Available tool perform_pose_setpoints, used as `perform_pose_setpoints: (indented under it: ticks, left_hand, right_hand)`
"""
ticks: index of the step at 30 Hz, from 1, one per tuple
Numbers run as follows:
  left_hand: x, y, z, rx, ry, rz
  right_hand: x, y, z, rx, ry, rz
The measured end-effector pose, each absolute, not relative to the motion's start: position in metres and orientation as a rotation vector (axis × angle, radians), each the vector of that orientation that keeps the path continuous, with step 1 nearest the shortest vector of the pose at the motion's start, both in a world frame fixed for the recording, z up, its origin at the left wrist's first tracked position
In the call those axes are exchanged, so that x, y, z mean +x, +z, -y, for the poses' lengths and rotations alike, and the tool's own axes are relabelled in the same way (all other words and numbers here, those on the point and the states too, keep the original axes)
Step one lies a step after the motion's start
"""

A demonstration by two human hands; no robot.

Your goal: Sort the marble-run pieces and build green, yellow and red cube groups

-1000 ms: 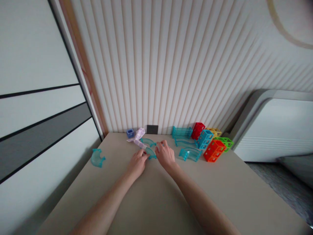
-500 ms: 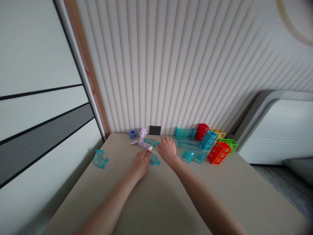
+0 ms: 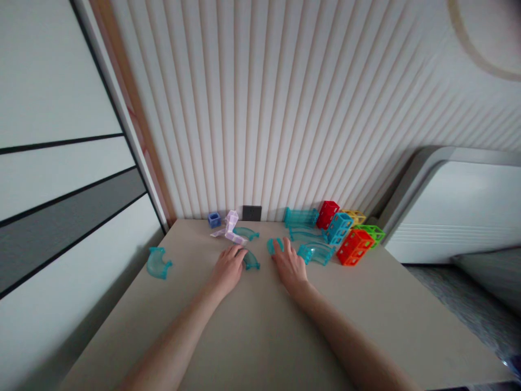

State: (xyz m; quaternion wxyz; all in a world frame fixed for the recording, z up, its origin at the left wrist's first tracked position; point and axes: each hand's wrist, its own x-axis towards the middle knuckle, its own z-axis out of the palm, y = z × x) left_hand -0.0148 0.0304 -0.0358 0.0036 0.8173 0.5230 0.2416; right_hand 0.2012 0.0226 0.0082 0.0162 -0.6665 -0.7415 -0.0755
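My left hand (image 3: 228,267) rests on the table with its fingers closed on the end of a curved translucent teal track piece (image 3: 252,261). To the right, my right hand (image 3: 291,267) has its thumb and fingers on another teal track piece (image 3: 274,246), which they partly cover. Behind my left hand lies a further curved teal piece (image 3: 247,233). It sits against a lilac checked, bent piece (image 3: 232,231) with a raised top. A small blue square block (image 3: 214,219) stands at the back left.
A teal curve (image 3: 158,264) lies far left on the table (image 3: 252,336). At right are a long teal track (image 3: 301,218), more teal tracks (image 3: 316,253), and red (image 3: 327,215), blue (image 3: 339,228), orange (image 3: 355,247), yellow and green frame blocks. A ribbed wall borders the back.
My right hand has come back toward me and slightly right, and a teal piece now shows at its fingertips. My left hand stays on its curved piece. The view has shifted slightly.
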Motion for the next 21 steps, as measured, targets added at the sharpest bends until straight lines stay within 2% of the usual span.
perform_pose_setpoints:
  ticks: [21]
  left_hand:
    - [-0.015,-0.036,-0.032,2.538,0.735,-1.625]
  right_hand:
    - [0.189,-0.003,-0.126,-2.219,-0.163,2.113]
